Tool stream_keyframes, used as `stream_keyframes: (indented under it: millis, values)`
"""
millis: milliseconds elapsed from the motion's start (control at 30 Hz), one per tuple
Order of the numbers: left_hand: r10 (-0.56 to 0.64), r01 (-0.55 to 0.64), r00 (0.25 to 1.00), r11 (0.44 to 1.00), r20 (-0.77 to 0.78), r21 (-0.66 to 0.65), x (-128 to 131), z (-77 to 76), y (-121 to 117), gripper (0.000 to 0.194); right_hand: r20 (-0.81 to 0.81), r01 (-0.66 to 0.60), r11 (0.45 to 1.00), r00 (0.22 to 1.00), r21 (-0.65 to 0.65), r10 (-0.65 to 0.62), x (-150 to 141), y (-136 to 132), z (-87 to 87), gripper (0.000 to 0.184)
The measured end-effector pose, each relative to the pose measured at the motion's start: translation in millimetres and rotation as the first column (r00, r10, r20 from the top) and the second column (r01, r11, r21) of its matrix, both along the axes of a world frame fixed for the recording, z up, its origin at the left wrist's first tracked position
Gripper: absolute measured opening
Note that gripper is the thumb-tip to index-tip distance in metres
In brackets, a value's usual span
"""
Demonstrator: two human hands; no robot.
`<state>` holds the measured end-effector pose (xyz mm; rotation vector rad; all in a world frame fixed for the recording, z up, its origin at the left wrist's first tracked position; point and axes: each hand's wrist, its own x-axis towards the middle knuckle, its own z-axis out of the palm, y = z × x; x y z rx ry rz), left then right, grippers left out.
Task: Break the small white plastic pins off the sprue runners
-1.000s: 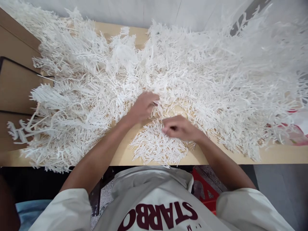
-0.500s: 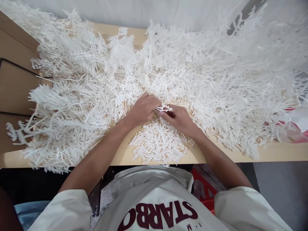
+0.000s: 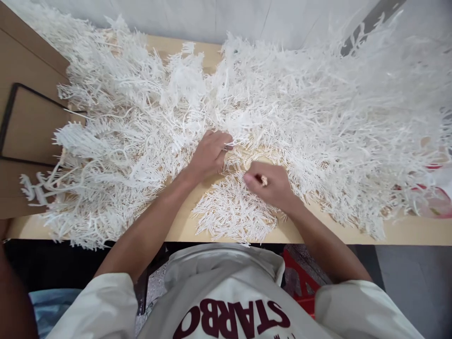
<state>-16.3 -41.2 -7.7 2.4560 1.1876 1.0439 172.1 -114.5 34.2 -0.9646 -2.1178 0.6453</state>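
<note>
My left hand [image 3: 210, 153] is closed, its fingers pinching a thin white branched plastic strip [image 3: 229, 145] whose end shows at the fingertips. To its right, my right hand [image 3: 271, 184] is curled into a loose fist, with pale stick ends [image 3: 263, 180] showing inside the curl; how many it holds is hidden. Below and between the hands lies a low pile of short white plastic sticks [image 3: 235, 212]. Beyond both hands spreads a large tangled heap of white branched plastic strips [image 3: 300, 94].
The heap covers much of the light wooden table [image 3: 406, 230]. A cardboard box [image 3: 31, 117] with a black wire frame stands at the left. A pink-and-white plastic bag [image 3: 432, 200] lies at the right. Below the table edge is a red plastic object [image 3: 302, 282]. A wall rises behind.
My hands have moved apart: the right has drawn back toward me and curled closed, while the left stays near its place. The branched strip between them no longer spans both hands.
</note>
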Motion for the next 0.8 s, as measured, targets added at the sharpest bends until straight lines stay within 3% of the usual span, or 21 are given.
stream_keyframes:
  millis: [67, 133, 233, 333, 400, 500, 567, 733, 800]
  values:
    - [-0.081, 0.084, 0.995, 0.994, -0.052, 0.064, 0, 0.9, -4, 0.014, 0.021, 0.250, 0.965, 0.968, -0.078, -0.249, 4, 9, -2.0, 0.018]
    - [-0.141, 0.152, 0.986, 0.981, -0.088, 0.125, 1, 1.8, -7, 0.014, 0.116, 0.323, 0.933, 0.944, -0.159, -0.308, 8, 17, -5.7, 0.025]
    - [-0.214, 0.224, 0.974, 0.962, -0.078, 0.155, 2, 2.9, -9, 0.016, 0.277, 0.218, 0.956, 0.947, -0.196, -0.159, 6, 20, -10.2, 0.030]
    - [-0.210, 0.215, 0.976, 0.969, -0.049, 0.120, 1, 3.3, -8, 0.021, 0.322, 0.042, 0.984, 0.947, -0.171, 0.015, -1, 14, -11.1, 0.031]
    - [-0.207, 0.211, 0.977, 0.972, -0.048, 0.101, 0, 3.0, -7, 0.022, 0.313, 0.061, 0.991, 0.949, -0.120, -0.021, -5, 9, -10.8, 0.033]
    - [-0.211, 0.213, 0.977, 0.972, -0.025, 0.096, 0, 2.5, -7, 0.021, 0.303, 0.241, 0.967, 0.930, -0.080, -0.207, -8, 6, -11.5, 0.036]
    - [-0.229, 0.231, 0.973, 0.967, -0.033, 0.107, 1, 2.4, -8, 0.021, 0.301, 0.298, 0.949, 0.919, -0.101, -0.256, -6, 8, -13.0, 0.036]
    - [-0.242, 0.257, 0.962, 0.960, -0.127, 0.114, 3, 4.3, -9, 0.016, 0.307, 0.129, 0.990, 0.946, -0.057, -0.105, -3, 11, -14.4, 0.036]
    - [-0.163, 0.167, 0.983, 0.985, -0.088, 0.036, 3, 5.5, -7, 0.020, 0.242, -0.022, 0.999, 0.970, -0.041, 0.031, -6, 4, -11.9, 0.037]
